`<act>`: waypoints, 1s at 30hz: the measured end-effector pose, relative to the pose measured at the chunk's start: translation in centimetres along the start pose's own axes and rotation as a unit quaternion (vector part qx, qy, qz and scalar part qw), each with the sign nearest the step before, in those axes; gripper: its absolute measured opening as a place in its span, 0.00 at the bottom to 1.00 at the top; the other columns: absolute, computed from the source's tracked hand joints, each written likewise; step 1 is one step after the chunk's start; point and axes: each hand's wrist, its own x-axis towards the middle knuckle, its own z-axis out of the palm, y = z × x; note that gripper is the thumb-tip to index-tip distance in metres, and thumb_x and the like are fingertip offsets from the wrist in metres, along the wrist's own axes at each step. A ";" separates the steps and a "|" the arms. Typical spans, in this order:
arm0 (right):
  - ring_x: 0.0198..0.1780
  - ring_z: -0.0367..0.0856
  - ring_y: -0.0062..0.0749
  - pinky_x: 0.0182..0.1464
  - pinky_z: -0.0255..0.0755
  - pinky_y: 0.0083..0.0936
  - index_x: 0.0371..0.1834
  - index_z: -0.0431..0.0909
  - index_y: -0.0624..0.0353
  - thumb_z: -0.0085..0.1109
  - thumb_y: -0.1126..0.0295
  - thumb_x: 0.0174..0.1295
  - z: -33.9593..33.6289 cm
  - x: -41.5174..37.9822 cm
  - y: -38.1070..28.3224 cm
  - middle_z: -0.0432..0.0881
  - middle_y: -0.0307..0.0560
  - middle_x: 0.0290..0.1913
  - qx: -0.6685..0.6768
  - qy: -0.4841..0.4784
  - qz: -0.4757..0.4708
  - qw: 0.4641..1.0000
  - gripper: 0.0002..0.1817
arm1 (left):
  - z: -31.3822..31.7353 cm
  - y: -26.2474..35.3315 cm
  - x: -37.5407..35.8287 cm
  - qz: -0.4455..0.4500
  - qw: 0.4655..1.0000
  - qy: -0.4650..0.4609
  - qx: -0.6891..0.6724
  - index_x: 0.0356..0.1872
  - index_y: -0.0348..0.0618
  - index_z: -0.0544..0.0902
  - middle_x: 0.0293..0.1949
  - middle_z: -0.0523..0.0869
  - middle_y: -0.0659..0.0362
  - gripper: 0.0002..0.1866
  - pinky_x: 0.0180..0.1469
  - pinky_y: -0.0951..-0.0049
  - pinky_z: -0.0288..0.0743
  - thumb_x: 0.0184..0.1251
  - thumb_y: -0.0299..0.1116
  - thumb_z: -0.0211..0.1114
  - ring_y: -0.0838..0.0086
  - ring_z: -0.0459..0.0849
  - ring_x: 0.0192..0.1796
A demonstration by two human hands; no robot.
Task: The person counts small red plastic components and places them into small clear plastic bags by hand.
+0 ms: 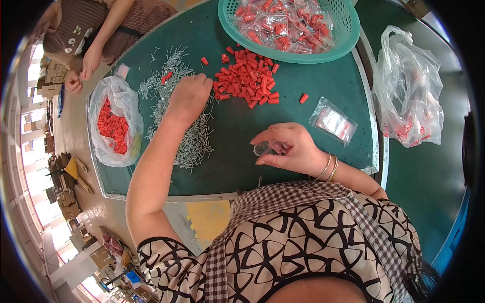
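Reaching across a green tabletop (232,171), the left hand (189,98) hovers or rests over the border between a spread of silver screws (194,141) and a heap of red cone-shaped pieces (252,76), its fingers curled downward — whether they grip anything cannot be told from this angle. The right hand (293,146), two bangles (331,169) at its wrist, is held in a loose curve nearer the body, thumb and fingers around a small clear item (262,148) whose exact form is hard to make out. A few red pieces lie apart from the heap, one of them between it and a flat clear packet (334,121) to the right. Beyond the heap, a green basket (292,56) holds many clear packets with red pieces inside. On the left side, an open plastic bag (117,156) of small red pieces sits beside the screws, with a small packet (122,70) just past it. At far right — beyond the tabletop's pale edge — a translucent bag (409,91) shows red contents low down. Across the upper left corner, a co-worker in a striped garment (146,17) has both hands (83,73) close together near the tabletop's edge.
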 end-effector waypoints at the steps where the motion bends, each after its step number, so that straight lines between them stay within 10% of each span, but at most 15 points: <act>1: 0.20 0.65 0.23 0.25 0.63 0.24 0.43 0.84 0.52 0.79 0.66 0.45 0.0 0.0 0.0 0.67 0.36 0.19 0.002 0.004 0.001 1.000 0.20 | 0.2 -0.1 0.0 0.004 1.000 0.004 -0.003 0.32 0.38 0.79 0.32 0.80 0.52 0.05 0.40 0.58 0.76 0.53 0.22 0.62 0.54 0.81 0.36; 7: 0.21 0.63 0.20 0.26 0.62 0.23 0.44 0.85 0.53 0.80 0.67 0.43 0.0 -0.1 0.1 0.66 0.34 0.20 0.017 0.026 0.015 0.999 0.21 | 0.6 0.4 -0.3 -0.200 0.961 0.096 -0.167 0.30 0.38 0.79 0.28 0.81 0.57 0.01 0.35 0.69 0.76 0.57 0.21 0.62 0.67 0.81 0.31; 11: 0.22 0.58 0.16 0.26 0.57 0.20 0.48 0.84 0.56 0.81 0.68 0.43 0.0 -0.2 0.2 0.60 0.30 0.21 0.045 0.055 0.036 0.997 0.25 | -1.4 5.3 -2.1 -0.410 0.691 0.160 -0.573 0.36 0.38 0.82 0.33 0.82 0.63 0.04 0.37 0.81 0.72 0.63 0.20 0.62 0.81 0.77 0.32; 21: 0.22 0.59 0.18 0.26 0.59 0.22 0.49 0.84 0.54 0.80 0.66 0.45 1.2 -0.4 1.4 0.62 0.32 0.19 0.048 0.068 0.046 0.995 0.25 | -4.2 15.7 -3.7 -0.228 0.808 0.249 -0.483 0.37 0.39 0.84 0.34 0.79 0.64 0.10 0.37 0.80 0.70 0.54 0.17 0.68 0.81 0.74 0.30; 30: 0.23 0.59 0.15 0.26 0.58 0.21 0.49 0.84 0.55 0.80 0.70 0.44 0.9 -0.5 0.3 0.61 0.30 0.21 0.020 0.069 0.029 0.997 0.25 | -3.7 14.7 -4.9 -0.316 0.728 0.283 -0.539 0.40 0.39 0.85 0.36 0.81 0.63 0.07 0.39 0.82 0.71 0.63 0.19 0.66 0.84 0.76 0.33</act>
